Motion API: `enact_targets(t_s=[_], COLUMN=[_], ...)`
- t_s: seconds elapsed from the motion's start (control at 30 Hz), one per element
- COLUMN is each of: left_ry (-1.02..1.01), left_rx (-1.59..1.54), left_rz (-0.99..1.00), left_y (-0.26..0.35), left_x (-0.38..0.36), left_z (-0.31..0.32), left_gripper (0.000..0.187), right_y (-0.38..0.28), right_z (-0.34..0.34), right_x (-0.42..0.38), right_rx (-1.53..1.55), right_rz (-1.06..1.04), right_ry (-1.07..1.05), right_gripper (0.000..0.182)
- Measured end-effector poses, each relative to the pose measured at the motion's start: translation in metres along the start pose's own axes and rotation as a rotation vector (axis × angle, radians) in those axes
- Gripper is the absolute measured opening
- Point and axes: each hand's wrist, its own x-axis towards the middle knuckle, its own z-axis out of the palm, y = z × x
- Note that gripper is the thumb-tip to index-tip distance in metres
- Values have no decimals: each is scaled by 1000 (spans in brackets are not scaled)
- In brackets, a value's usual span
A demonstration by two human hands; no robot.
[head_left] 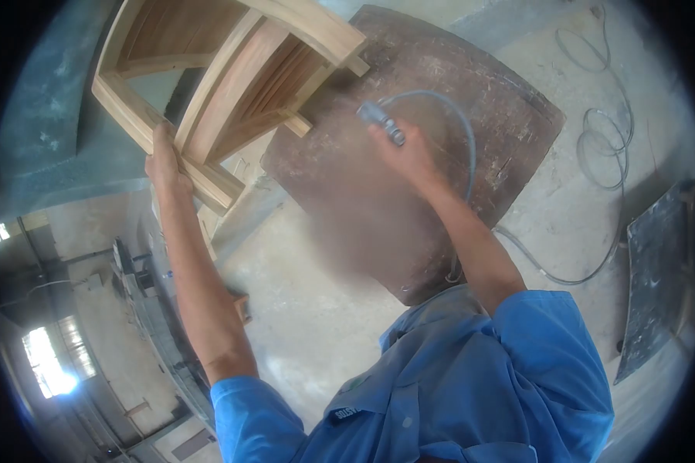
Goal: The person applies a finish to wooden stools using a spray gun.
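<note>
My left hand [164,163] is closed on the lower edge of a light wooden frame piece [208,123], which is tilted at the upper left. The piece has curved rails, slatted panels and short legs. In my right hand [408,154] is a grey metallic air tool [380,122], held over the dark brown tabletop [510,131], apart from the wooden piece. From the tool a blue-grey hose [469,131] curves to the right and down. My right fingers are partly hidden behind the tool and slightly blurred.
More hose [622,154] lies coiled on the concrete floor [548,208] at the right. A dark board [652,282] stands at the far right. Long dark machinery or racking [158,316] runs along the left, near bright windows [48,363].
</note>
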Motion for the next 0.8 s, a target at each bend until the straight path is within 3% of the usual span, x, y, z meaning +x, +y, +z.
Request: enact_targets(t_s=[0.07,0.27,0.47,0.57,0.67,0.73,0.8], left_ry=[13,-13,18,-6,-37,3,47], left_rx=[23,48,77,56,118,191,181], left_rz=[8,-1,31,33,7,36,46], left_y=[3,0,0,-1,0,-3,1], left_x=[-1,4,11,10,8,9,7], left_z=[1,-3,1,3,2,2,4], left_gripper=[62,67,62,60,59,59,58], right_y=[-1,41,2,-21,-17,-3,25], right_z=[-19,-55,-40,-9,8,-1,-30], right_x=[11,13,9,15,25,20,32], right_rx=[-80,-87,254,313,-10,-143,-28], right_rz=[-85,-49,305,178,260,198,164], right_ry=[149,239,47,-119,-224,-194,-235], right_gripper=[37,29,31,31,28,25,27])
